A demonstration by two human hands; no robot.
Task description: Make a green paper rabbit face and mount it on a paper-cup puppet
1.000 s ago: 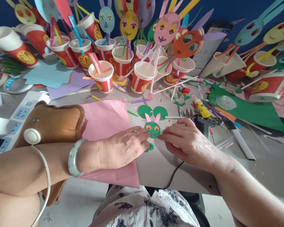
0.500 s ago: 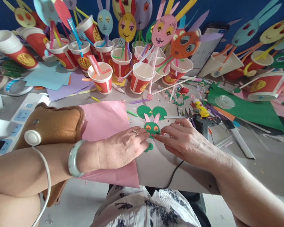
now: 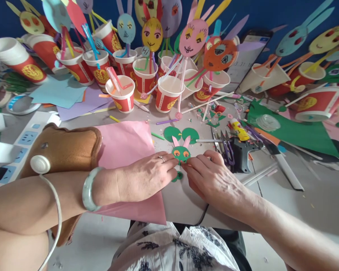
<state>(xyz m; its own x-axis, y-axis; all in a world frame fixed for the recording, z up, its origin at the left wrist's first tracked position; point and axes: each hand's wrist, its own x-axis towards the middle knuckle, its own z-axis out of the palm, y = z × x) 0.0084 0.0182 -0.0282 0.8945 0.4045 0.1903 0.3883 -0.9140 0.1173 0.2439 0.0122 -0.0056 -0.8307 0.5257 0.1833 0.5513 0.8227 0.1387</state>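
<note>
A green paper rabbit face (image 3: 181, 152) with pink ears and orange eyes lies flat on the grey table between my hands. Its left edge is under the fingertips of my left hand (image 3: 152, 171), closed on it and pressing it down. My right hand (image 3: 207, 173), fingers bunched together, touches the lower right of the face near a small red mouth; whatever is under those fingertips is hidden. Just below, a small green paper piece (image 3: 178, 176) with dark writing is partly covered by my left hand. Two green paper circles (image 3: 190, 134) lie just beyond the ears.
Pink paper (image 3: 124, 139) and a brown hand warmer (image 3: 64, 148) with a white cable are on the left, beside a power strip (image 3: 28, 131). Paper cups (image 3: 169, 96) with straw figures line the back. Scissors (image 3: 228, 150), a black glue gun (image 3: 244, 154) and paper scraps lie right.
My right hand has moved slightly left and in toward the face, its fingers drawing together. The glue gun on the right is now less covered. My left hand stays put.
</note>
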